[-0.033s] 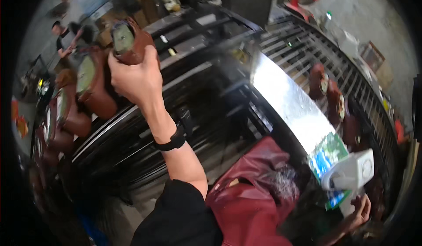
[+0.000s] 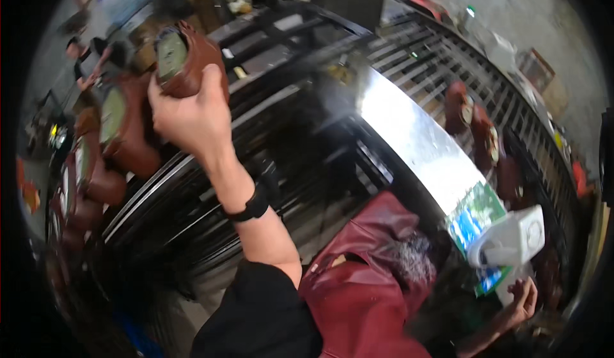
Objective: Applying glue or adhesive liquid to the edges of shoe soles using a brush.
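Note:
At the upper left, my left hand (image 2: 192, 115) is closed around a reddish-brown leather shoe upper (image 2: 203, 57), its thumb pressed on the leather. The upper's pale green underside faces left. A similar brown shoe (image 2: 137, 147) is just to the left of the hand, with several more in a row running down the left side. My right hand (image 2: 526, 302) is low at the right edge, below a white plastic container (image 2: 521, 236). Its fingers are curled together; a small dark reddish bit shows at the tips, too small to name.
A shiny metal sheet (image 2: 416, 137) slants across a black slatted rack (image 2: 416, 57). Under the white container lies a green and blue packet (image 2: 476, 214). Brown shoes (image 2: 459, 111) stand on the rack's right side. A dark red apron (image 2: 358, 287) covers my front. Another person (image 2: 83, 63) is at far left.
The view has shifted slightly, so most of the scene sits a little farther left. My left hand still grips the shoe upper; the right hand has hardly moved.

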{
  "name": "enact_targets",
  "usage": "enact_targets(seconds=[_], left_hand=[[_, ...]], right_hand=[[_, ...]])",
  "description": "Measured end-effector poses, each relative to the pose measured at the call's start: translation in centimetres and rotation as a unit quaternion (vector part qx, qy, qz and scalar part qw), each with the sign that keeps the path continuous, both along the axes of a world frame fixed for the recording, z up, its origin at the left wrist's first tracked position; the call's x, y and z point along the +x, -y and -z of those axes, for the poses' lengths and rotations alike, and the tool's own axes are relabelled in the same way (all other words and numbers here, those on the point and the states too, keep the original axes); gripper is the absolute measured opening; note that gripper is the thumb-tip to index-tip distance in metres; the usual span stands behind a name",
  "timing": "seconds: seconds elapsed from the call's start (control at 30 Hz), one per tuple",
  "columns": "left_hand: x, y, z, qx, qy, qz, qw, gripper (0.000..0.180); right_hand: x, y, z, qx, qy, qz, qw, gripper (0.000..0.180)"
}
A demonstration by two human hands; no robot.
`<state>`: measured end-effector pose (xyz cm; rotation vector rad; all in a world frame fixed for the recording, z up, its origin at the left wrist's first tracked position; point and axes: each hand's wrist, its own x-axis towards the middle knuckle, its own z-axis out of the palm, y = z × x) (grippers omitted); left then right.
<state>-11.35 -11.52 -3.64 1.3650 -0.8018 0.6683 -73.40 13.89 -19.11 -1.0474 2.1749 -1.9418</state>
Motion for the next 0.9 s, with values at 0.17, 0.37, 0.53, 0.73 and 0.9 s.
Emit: enact_targets(seconds=[0.17, 0.37, 0.53, 0.73, 0.9], left_hand=[[-12.5, 0.0, 6.0, -0.053, 0.016, 0.358, 0.932, 0.051], [-28.7, 4.6, 18.8, 0.143, -0.172, 0.609, 0.761, 0.067], [-30.4, 2.7, 28.6, 0.258, -0.011, 0.665, 0.701, 0.092], [-34.8, 7.8, 16.7, 0.511, 0.293, 0.515, 0.623, 0.086], [-30.9, 13.2, 19.3, 0.513, -0.235, 0.715, 0.413, 0.044]], right_hand=[[4.8, -0.1, 2.3, -0.059, 0.116, 0.117, 0.985, 0.013], [8.2, 2.6, 6.3, -0.023, 0.15, 0.142, 0.978, 0.018], [8.7, 8.1, 7.0, -0.035, 0.069, 0.149, 0.986, 0.062], [5.3, 10.9, 6.7, 0.073, -0.037, 0.176, 0.981, 0.039], [6.2, 11.6, 4.0, 0.247, -0.174, 0.06, 0.951, 0.011]])
